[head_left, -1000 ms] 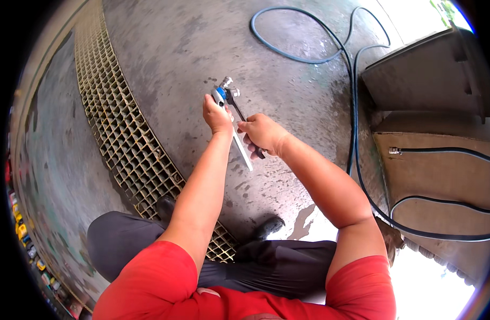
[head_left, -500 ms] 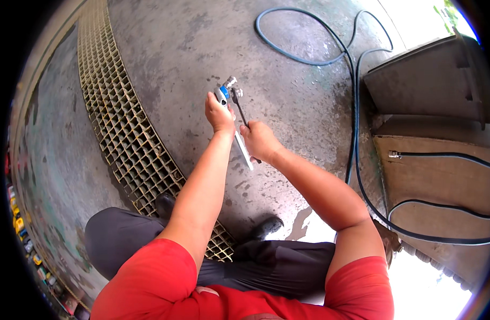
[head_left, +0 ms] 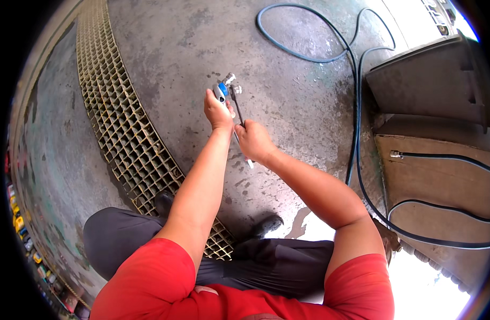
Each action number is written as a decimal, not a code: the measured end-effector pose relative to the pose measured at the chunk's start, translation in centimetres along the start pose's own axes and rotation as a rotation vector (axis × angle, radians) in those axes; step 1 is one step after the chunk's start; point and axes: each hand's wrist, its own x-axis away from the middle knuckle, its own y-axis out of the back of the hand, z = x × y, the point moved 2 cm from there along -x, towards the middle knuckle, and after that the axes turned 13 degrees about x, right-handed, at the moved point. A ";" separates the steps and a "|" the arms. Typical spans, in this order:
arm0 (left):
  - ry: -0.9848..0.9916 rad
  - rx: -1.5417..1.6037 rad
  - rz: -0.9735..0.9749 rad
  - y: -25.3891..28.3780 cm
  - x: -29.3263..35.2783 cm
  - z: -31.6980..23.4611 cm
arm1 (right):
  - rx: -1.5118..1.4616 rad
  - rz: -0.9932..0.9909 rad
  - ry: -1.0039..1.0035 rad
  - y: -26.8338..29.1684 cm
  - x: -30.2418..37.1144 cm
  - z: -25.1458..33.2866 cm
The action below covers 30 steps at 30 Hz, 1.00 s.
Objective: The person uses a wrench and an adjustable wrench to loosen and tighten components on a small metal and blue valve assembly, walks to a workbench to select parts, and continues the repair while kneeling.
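My left hand is closed round a grey-and-blue tool with a round hole in its head and a silver metal fitting at its far end. My right hand grips a slim dark wrench-like tool. A second shiny fitting sits at the far end of that dark tool, close beside the blue part; whether they touch I cannot tell. Below my right hand shows the tip of a pale bar, mostly hidden by that hand. Both hands are held close together above the concrete floor.
A yellowish floor grating curves along my left. To the right, a blue-black hose lies looped on the floor. Beside it stand a dark bin and a brown panel with a metal-ended hose against it.
My right hand has shifted slightly left and up, closer to my left hand. The pale bar now shows less below it. Both hands keep their hold.
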 end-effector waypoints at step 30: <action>0.235 0.073 0.120 0.3 -0.1 1.1 | 0.395 -0.237 0.107 -2.9 -4.1 -6.5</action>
